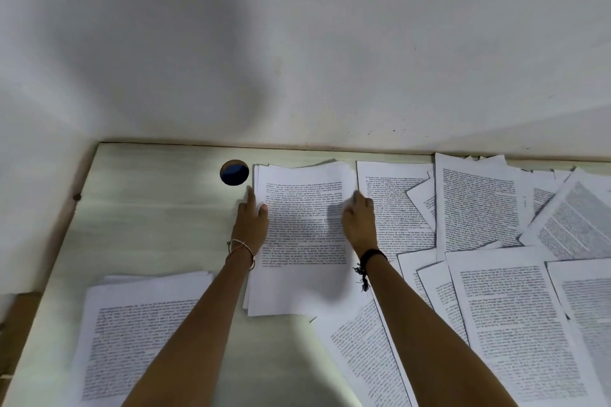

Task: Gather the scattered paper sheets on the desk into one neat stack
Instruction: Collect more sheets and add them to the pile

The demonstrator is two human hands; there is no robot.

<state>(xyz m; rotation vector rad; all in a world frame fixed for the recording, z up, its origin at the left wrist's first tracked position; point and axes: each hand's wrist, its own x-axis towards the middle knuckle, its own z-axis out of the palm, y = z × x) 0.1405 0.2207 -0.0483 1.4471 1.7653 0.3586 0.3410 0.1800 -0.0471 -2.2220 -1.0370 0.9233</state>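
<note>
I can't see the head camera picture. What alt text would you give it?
A person's left hand and right hand touch the side edges of a stack of printed sheets on a pale desk. Many more loose sheets lie overlapping to the right, and a second pile lies at the near left.

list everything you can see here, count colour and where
desk: one, pale wood, under everything
cable hole: one, dark, by the stack's far left corner
stack: one, white printed, centre
pile: one, white printed, near left
loose sheets: many, overlapping, white printed, right side
wall: white, behind the desk
wristbands: thin on left wrist, black on right
left hand: at the stack's left edge
right hand: at the stack's right edge, fingers bent
</note>
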